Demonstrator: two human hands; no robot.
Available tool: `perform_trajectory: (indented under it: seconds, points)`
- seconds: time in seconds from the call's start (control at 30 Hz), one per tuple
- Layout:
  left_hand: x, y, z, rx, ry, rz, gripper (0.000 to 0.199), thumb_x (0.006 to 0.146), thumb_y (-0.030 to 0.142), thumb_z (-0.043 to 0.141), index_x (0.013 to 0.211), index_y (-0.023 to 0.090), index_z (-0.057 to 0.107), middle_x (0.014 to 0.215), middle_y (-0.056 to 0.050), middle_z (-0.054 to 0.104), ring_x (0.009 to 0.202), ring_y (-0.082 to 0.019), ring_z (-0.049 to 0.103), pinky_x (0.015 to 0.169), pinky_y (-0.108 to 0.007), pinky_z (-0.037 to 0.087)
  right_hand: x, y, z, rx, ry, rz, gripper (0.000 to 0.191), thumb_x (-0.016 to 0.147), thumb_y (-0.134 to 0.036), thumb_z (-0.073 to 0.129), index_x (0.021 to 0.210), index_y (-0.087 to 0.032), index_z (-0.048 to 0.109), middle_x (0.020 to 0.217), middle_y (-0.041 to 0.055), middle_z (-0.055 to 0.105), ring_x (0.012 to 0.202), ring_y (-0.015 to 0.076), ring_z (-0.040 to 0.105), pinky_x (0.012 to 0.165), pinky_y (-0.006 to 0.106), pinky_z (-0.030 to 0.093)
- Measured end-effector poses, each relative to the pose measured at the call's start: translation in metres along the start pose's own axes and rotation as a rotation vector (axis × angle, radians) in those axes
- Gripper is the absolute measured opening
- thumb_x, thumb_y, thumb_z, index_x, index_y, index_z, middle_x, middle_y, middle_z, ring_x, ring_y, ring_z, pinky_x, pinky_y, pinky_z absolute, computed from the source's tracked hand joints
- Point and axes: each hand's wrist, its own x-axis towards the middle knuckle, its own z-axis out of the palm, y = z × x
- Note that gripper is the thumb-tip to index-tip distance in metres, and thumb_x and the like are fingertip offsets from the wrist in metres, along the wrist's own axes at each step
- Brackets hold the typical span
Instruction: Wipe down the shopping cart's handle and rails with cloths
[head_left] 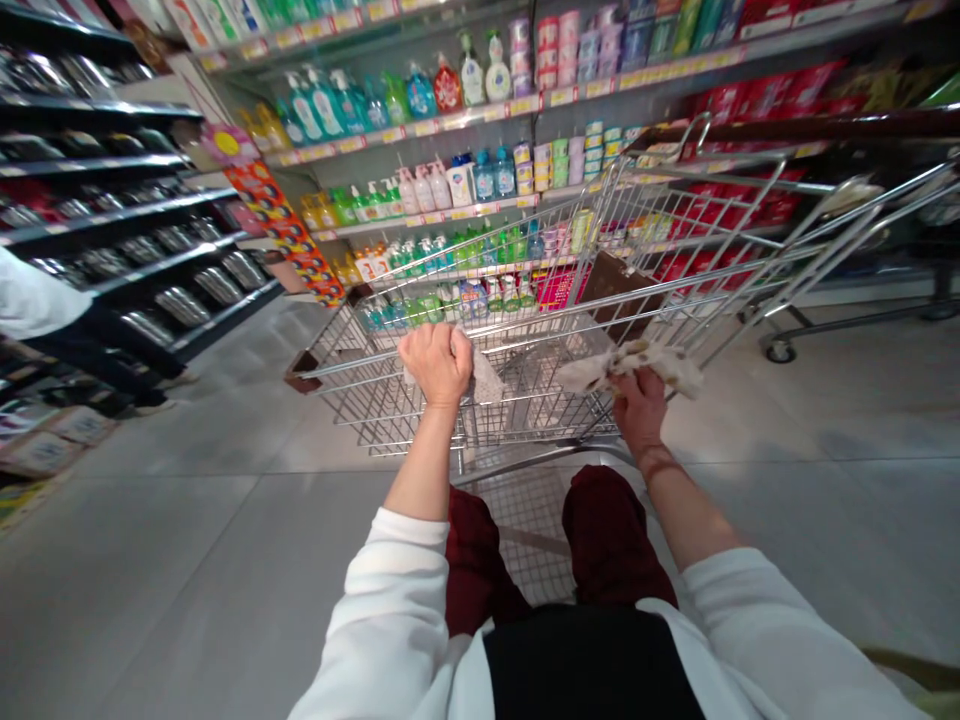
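Note:
My left hand [436, 365] is a closed fist on the rear rail of a wire shopping cart [352, 362], with a whitish cloth [484, 380] bunched under and beside it. My right hand [639, 410] grips the far side of the same rail and holds a crumpled patterned cloth [630, 366]. The cart's basket holds a flat brown card or bag [619, 295] towards its front. Its lower wire shelf [525, 530] shows between my legs.
Shelves of bottled liquid soaps and cleaners [420, 170] stand ahead. Black shelving with steel pots [180, 305] runs along the left, where a person in a white top [37, 298] stands. Another cart [780, 348] stands at right on the tiled floor [825, 480].

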Motion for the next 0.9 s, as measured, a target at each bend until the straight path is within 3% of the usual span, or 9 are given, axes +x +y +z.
perform_trajectory:
  seconds: [0.13,0.3,0.37,0.53,0.63,0.77,0.9]
  points:
    - [0.001,-0.001,0.001,0.001,-0.012,-0.002,0.023,0.097,0.03,0.043,0.077,0.026,0.053,0.081,-0.005,0.058,0.088,-0.025,0.052,0.091,-0.041,0.035,-0.033,-0.005,0.007,-0.016,-0.084,0.056,0.039,0.073,-0.009,0.054,0.1,-0.022,0.079,0.119,0.0153,0.066,0.114,0.0298,0.059,0.096,0.045,0.053]
    - [0.0,-0.001,0.001,0.009,-0.004,0.004,0.023,0.097,0.03,0.042,0.078,0.026,0.054,0.082,-0.006,0.059,0.088,-0.025,0.053,0.092,-0.041,0.035,-0.021,-0.006,-0.001,0.009,-0.077,0.041,0.04,0.072,-0.009,0.055,0.099,-0.023,0.08,0.121,0.0124,0.069,0.112,0.0289,0.062,0.093,0.044,0.056]
    - [0.0,-0.002,0.001,0.012,-0.009,0.007,0.023,0.097,0.03,0.043,0.077,0.026,0.055,0.082,-0.006,0.059,0.088,-0.025,0.053,0.092,-0.041,0.035,-0.004,-0.007,-0.014,0.062,0.009,-0.029,0.041,0.07,-0.009,0.054,0.099,-0.023,0.08,0.118,0.0108,0.07,0.109,0.0275,0.064,0.092,0.044,0.056]
    - [0.0,-0.002,0.001,-0.001,-0.022,0.002,0.023,0.096,0.03,0.043,0.077,0.026,0.055,0.083,-0.006,0.058,0.089,-0.025,0.052,0.093,-0.042,0.035,0.071,-0.012,-0.067,0.084,0.437,-0.16,0.045,0.074,-0.006,0.053,0.108,-0.022,0.077,0.122,0.0115,0.067,0.115,0.0274,0.062,0.103,0.046,0.05]
    - [0.0,-0.002,0.001,-0.018,-0.024,-0.015,0.023,0.096,0.03,0.043,0.077,0.026,0.054,0.083,-0.006,0.058,0.089,-0.026,0.051,0.093,-0.042,0.034,0.112,-0.011,-0.082,0.031,0.45,-0.192,0.047,0.089,-0.013,0.05,0.129,-0.026,0.071,0.142,0.0123,0.057,0.127,0.031,0.054,0.11,0.052,0.044]
    - [0.0,-0.001,0.0,-0.036,-0.033,-0.029,0.022,0.096,0.031,0.044,0.077,0.026,0.054,0.083,-0.006,0.057,0.09,-0.025,0.051,0.094,-0.043,0.034,0.117,0.002,-0.065,0.014,0.414,-0.122,0.044,0.095,-0.017,0.046,0.133,-0.02,0.067,0.144,0.0155,0.052,0.13,0.034,0.05,0.11,0.055,0.041]
    - [0.0,0.0,-0.002,-0.029,-0.042,-0.022,0.022,0.096,0.031,0.044,0.077,0.025,0.054,0.083,-0.006,0.057,0.09,-0.025,0.052,0.093,-0.042,0.034,0.076,0.016,-0.035,-0.004,0.421,-0.107,0.032,0.088,-0.016,0.053,0.113,-0.02,0.072,0.129,0.0159,0.059,0.116,0.0309,0.056,0.102,0.052,0.046]
